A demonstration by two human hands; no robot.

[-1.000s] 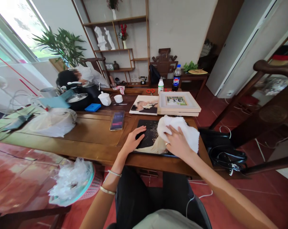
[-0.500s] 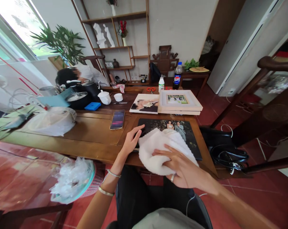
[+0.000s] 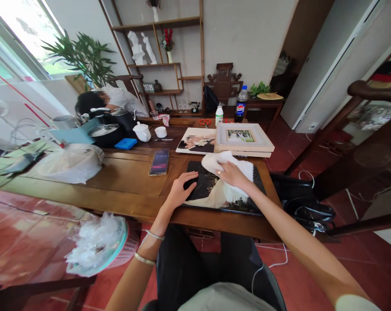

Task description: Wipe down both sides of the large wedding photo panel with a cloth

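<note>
Flat, the photo panel (image 3: pixel 215 196) lies long axis left-right; left hand (image 3: pixel 181 190) spread; right hand (image 3: pixel 231 174) clutches cloth (image 3: pixel 234 169).

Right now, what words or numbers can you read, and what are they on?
Dark cola bottle with blue cap: red, white and blue round logo, lettering too small to read.
Small block calendar on the wooden shelf: digits too blurred to read.
White bottle with green label: unreadable.
Blurred phone screen: unreadable.

My left wrist: two thin bangles (image 3: pixel 149 247). Right hand (image 3: pixel 231 174): one ring (image 3: pixel 219 172). Arms bare; dark trousers (image 3: pixel 189 263), pale grey top (image 3: pixel 228 298).
</note>
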